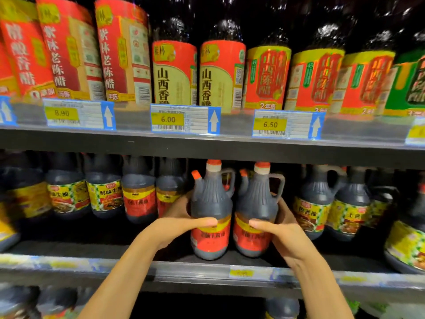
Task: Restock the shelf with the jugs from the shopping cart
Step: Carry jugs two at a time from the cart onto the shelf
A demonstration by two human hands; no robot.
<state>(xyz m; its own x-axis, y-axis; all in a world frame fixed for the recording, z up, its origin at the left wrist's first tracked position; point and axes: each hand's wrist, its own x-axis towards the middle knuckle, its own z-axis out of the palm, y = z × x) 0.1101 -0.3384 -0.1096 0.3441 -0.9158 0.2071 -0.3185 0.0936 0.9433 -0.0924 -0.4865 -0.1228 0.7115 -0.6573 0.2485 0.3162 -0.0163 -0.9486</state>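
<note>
Two dark jugs with red caps, red-and-yellow labels and side handles stand side by side at the front of the middle shelf (207, 270). My left hand (181, 219) grips the left jug (210, 203) around its belly, thumb across the label. My right hand (279, 229) grips the right jug (256, 203) the same way from the right side. The bases of both jugs sit at or just above the shelf board; I cannot tell which. The shopping cart is out of view.
Matching jugs (139, 192) stand further back on the left, and green-and-yellow labelled jugs (315, 203) fill the right. The upper shelf (207, 146) hangs close over the caps, carrying tall bottles (174, 72) and price tags (184, 119). More jugs sit on the bottom shelf.
</note>
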